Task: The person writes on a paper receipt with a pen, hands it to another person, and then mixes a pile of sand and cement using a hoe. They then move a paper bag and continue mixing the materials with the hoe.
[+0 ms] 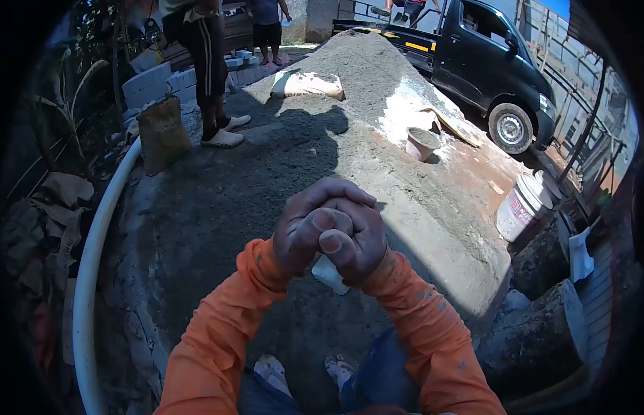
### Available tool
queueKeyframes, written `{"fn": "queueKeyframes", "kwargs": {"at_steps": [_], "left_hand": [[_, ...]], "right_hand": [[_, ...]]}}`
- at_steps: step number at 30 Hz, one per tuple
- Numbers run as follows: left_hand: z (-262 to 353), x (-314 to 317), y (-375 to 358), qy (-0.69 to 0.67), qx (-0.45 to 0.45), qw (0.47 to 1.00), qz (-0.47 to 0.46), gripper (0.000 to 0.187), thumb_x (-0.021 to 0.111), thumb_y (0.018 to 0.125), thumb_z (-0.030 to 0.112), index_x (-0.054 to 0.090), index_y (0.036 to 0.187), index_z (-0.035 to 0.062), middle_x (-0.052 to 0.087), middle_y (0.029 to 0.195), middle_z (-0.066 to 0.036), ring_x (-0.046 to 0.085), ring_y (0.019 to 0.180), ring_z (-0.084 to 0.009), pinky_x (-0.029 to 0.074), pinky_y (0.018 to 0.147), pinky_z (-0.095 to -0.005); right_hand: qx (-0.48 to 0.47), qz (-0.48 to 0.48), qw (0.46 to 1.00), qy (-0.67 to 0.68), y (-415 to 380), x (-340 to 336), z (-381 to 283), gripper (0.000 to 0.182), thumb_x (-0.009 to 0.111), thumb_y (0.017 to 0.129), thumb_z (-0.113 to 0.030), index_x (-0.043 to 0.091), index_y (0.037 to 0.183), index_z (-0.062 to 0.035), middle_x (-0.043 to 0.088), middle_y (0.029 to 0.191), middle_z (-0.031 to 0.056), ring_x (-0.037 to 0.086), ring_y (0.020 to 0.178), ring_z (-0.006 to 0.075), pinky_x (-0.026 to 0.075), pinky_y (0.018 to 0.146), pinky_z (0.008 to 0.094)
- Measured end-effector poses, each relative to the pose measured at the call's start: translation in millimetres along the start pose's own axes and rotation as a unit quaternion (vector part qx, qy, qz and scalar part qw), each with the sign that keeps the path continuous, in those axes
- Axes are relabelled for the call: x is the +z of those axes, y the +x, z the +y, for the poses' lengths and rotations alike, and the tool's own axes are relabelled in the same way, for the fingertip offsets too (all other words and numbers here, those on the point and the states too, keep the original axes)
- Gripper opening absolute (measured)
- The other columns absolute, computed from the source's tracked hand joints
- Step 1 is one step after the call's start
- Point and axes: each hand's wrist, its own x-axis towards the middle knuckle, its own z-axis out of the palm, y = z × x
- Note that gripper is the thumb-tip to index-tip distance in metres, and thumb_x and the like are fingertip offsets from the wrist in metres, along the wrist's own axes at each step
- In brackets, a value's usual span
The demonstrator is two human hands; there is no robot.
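My left hand and my right hand are clasped together in front of me, fingers wrapped around each other and thumbs side by side on top. No tool shows between them. Both arms wear orange sleeves with grey stains. Just below the clasped hands, a small whitish piece lies on the grey ground, partly covered by my wrists. Beyond the hands rises a large heap of grey sand, with a filled sack lying on its slope.
A mortar-filled bucket stands beside white powder. At right are a white paint pail, a concrete cylinder and a black pickup. A person stands at left near a white pipe; others are farther back.
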Motion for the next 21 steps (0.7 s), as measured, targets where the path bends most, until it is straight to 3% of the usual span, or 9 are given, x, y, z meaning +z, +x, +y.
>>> {"fn": "queueKeyframes", "kwargs": {"at_steps": [11, 15, 21], "left_hand": [[-2, 6, 2, 0.001, -0.009, 0.999, 0.037, 0.053, 0.040, 0.078, 0.046, 0.054, 0.098, -0.0018, 0.057, 0.094, -0.016, 0.057, 0.086, -0.0225, 0.045, 0.076, -0.0330], [-2, 7, 2, -0.006, -0.017, 0.999, 0.041, 0.053, 0.040, 0.077, 0.045, 0.054, 0.097, -0.0017, 0.058, 0.094, -0.016, 0.057, 0.086, -0.0227, 0.045, 0.076, -0.0332], [-4, 7, 1, -0.016, -0.025, 0.998, 0.046, 0.052, 0.040, 0.077, 0.045, 0.054, 0.097, -0.0012, 0.058, 0.093, -0.015, 0.057, 0.087, -0.0227, 0.046, 0.075, -0.0333]], "right_hand": [[-0.046, 0.026, 0.998, -0.017, 4, 2, -8, 0.053, 0.053, 0.079, -0.052, 0.058, 0.084, 0.0009, 0.057, 0.076, 0.0069, 0.054, 0.070, 0.0138, 0.044, 0.061, 0.0283], [-0.014, 0.007, 1.000, -0.007, 1, -2, -2, 0.054, 0.053, 0.079, -0.052, 0.058, 0.085, 0.0009, 0.057, 0.077, 0.0067, 0.054, 0.071, 0.0141, 0.044, 0.062, 0.0280], [-0.056, -0.007, 0.997, -0.043, 4, -5, 2, 0.051, 0.055, 0.078, -0.051, 0.057, 0.080, 0.0000, 0.055, 0.070, 0.0058, 0.053, 0.063, 0.0135, 0.043, 0.056, 0.0277]]}}
